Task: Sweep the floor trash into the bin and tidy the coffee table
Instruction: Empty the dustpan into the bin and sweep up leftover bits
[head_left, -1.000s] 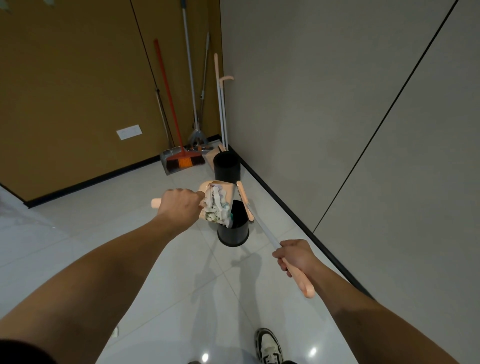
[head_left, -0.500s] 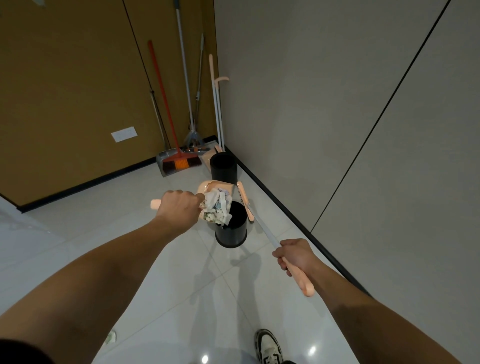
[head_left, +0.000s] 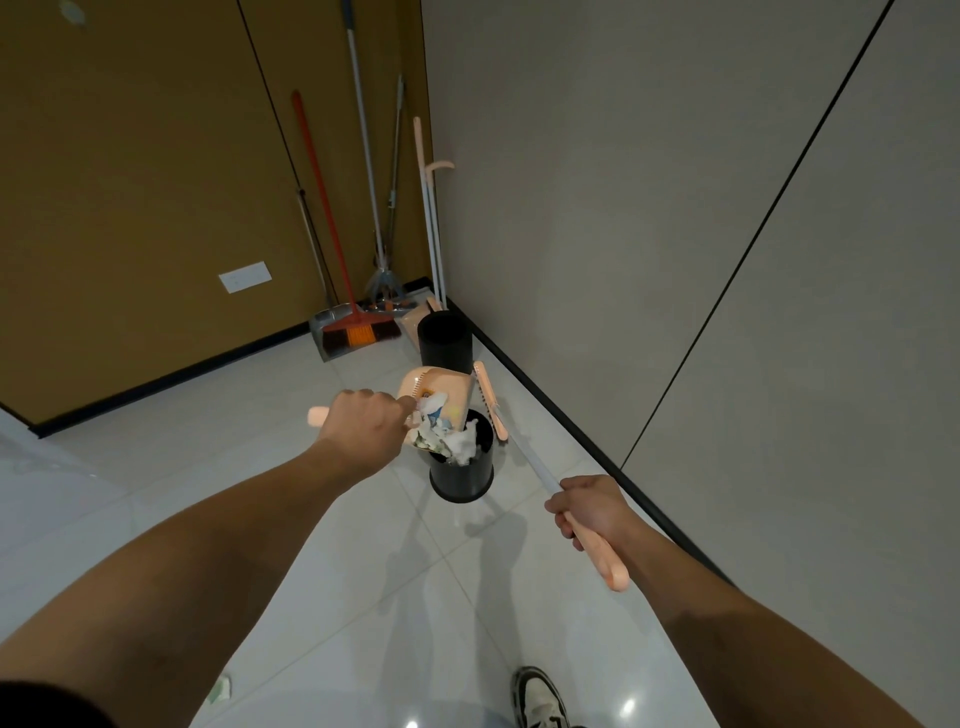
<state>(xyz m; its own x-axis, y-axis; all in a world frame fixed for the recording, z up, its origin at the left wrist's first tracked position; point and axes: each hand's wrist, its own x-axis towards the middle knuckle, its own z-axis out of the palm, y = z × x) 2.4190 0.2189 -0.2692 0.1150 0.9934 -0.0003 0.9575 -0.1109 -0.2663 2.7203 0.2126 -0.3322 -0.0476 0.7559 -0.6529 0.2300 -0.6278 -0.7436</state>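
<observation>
Left grip (head_left: 363, 428) clutches dustpan (head_left: 439, 389) | right grip (head_left: 592, 512) clutches broom (head_left: 524, 452) | second bin (head_left: 445, 340) behind

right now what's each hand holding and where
Left hand grips the peach plastic dustpan by its handle; right hand grips the peach-handled broom near its handle end.
</observation>
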